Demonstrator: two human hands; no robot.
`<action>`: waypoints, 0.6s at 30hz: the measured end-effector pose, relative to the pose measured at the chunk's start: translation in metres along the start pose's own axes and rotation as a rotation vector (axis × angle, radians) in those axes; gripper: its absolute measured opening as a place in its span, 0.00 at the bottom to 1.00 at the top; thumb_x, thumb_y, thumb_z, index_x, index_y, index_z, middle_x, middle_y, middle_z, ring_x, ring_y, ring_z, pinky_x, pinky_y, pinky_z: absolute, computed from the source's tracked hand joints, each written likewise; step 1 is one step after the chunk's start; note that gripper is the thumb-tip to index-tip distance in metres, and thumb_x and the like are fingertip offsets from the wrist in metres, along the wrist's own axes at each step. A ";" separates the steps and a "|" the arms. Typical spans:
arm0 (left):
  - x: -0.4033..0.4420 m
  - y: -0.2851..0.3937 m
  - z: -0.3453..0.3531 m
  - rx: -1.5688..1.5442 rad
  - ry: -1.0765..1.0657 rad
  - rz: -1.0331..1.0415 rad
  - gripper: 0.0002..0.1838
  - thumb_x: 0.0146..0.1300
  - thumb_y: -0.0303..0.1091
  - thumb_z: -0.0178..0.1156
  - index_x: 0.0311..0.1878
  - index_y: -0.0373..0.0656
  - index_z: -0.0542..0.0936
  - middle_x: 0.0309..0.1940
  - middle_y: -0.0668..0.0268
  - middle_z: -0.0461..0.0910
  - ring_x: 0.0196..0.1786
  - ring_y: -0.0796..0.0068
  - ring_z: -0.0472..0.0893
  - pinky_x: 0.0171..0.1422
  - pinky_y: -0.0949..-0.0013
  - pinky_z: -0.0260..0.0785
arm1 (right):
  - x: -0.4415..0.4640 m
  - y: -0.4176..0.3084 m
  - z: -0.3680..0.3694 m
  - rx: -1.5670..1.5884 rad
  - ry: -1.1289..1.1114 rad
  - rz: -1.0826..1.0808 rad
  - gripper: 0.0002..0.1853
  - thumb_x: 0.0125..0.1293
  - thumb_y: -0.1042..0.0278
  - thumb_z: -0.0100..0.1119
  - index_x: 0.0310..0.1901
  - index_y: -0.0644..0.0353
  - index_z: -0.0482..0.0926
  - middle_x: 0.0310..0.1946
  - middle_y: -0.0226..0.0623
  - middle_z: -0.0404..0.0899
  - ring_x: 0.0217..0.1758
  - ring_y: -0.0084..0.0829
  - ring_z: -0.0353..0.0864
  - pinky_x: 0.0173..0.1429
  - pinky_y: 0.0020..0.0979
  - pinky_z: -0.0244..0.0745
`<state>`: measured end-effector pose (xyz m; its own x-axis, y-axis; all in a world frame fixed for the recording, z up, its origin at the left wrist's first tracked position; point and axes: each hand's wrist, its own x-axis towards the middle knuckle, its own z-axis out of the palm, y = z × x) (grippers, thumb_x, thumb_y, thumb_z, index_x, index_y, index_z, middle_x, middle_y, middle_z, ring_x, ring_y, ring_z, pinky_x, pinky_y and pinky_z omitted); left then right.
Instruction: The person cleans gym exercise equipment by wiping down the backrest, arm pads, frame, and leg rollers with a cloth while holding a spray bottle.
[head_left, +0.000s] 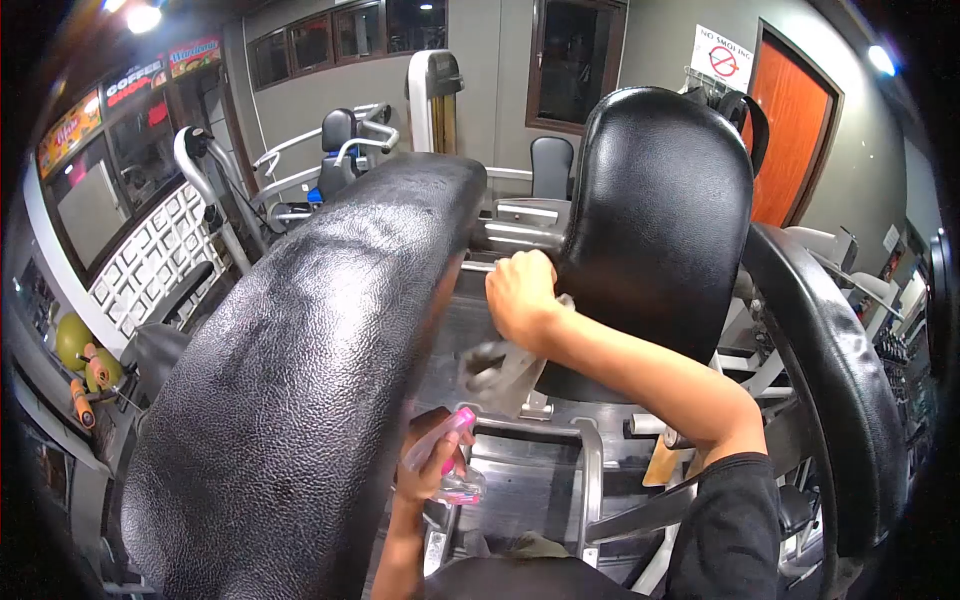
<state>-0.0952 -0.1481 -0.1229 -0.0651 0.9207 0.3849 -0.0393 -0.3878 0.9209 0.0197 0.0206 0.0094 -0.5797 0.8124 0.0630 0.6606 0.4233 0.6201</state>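
left hand point(424, 474): grips pink-and-clear bottle point(463, 490) | right hand point(522, 297): clutches grey cloth point(517, 383) (partly blurred), by black pad point(660, 220)

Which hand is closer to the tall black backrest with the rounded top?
Right. The right hand is at the backrest's lower left edge; the left hand is lower and farther away, holding a pink-topped bottle.

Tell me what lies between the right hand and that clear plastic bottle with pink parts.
In the head view, a pale grey cloth hangs from the right hand, between it and the clear plastic bottle with pink parts.
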 end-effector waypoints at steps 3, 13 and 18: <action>-0.001 -0.006 -0.003 -0.024 -0.051 -0.008 0.21 0.69 0.43 0.54 0.40 0.28 0.80 0.30 0.58 0.79 0.18 0.73 0.78 0.22 0.72 0.67 | 0.001 -0.012 0.015 0.042 -0.001 -0.030 0.01 0.54 0.62 0.67 0.29 0.43 0.86 0.24 0.18 0.78 0.29 0.20 0.79 0.23 0.29 0.63; 0.000 -0.007 -0.005 0.003 -0.046 0.066 0.21 0.69 0.43 0.54 0.38 0.28 0.80 0.28 0.59 0.79 0.17 0.74 0.78 0.21 0.73 0.67 | -0.047 -0.078 0.068 0.065 0.030 -0.176 0.05 0.57 0.61 0.64 0.32 0.48 0.86 0.31 0.27 0.75 0.36 0.27 0.76 0.19 0.28 0.60; 0.001 -0.011 0.001 -0.027 -0.007 0.005 0.21 0.68 0.43 0.55 0.36 0.28 0.80 0.27 0.58 0.79 0.16 0.74 0.77 0.20 0.73 0.66 | -0.041 -0.036 0.042 0.038 0.359 0.049 0.07 0.56 0.67 0.62 0.31 0.59 0.86 0.40 0.35 0.75 0.38 0.30 0.77 0.26 0.24 0.72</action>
<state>-0.0937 -0.1429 -0.1331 -0.0584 0.9189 0.3900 -0.0657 -0.3934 0.9170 0.0393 -0.0109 -0.0487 -0.6728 0.6424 0.3669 0.7054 0.4074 0.5800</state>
